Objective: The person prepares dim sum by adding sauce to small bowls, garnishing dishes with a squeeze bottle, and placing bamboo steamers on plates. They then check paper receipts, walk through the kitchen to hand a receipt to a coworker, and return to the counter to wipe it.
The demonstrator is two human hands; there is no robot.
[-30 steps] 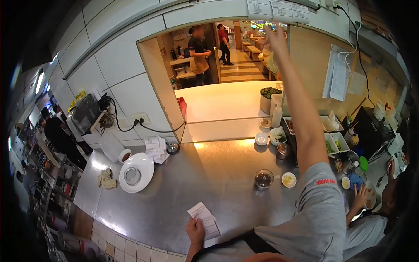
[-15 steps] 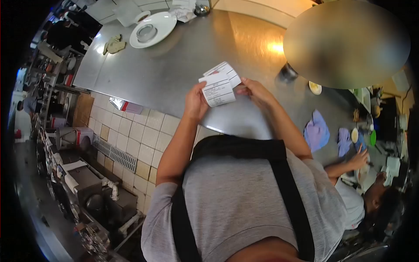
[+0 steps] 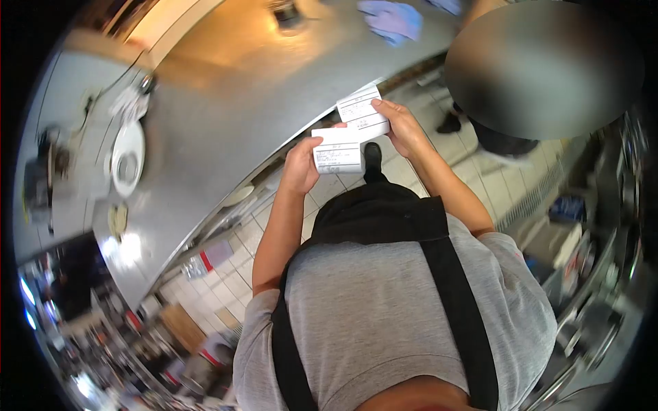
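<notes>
Between my two hands are white printed paper slips, held in front of my black apron. On the left, my left hand (image 3: pixel 301 164) pinches a slip (image 3: pixel 338 151) at its upper left edge with the thumb on top. A second slip (image 3: pixel 361 113) lies higher and to the right, partly behind the first. My right hand (image 3: pixel 401 127) grips that one at its right edge, thumb on the paper. The slips' small print is too blurred to read.
A metal counter (image 3: pixel 233 109) runs beyond my hands, bearing a white plate (image 3: pixel 128 161), a crumpled cloth (image 3: pixel 118 220), a purple cloth (image 3: pixel 392 20) and a dark container (image 3: pixel 284 14). Another person's dark clothing (image 3: pixel 504 144) shows at the right. Tiled floor lies below.
My body has turned, so the counter now runs diagonally at the left and floor shows under the slips. The slips have spread apart, the right one moving up.
</notes>
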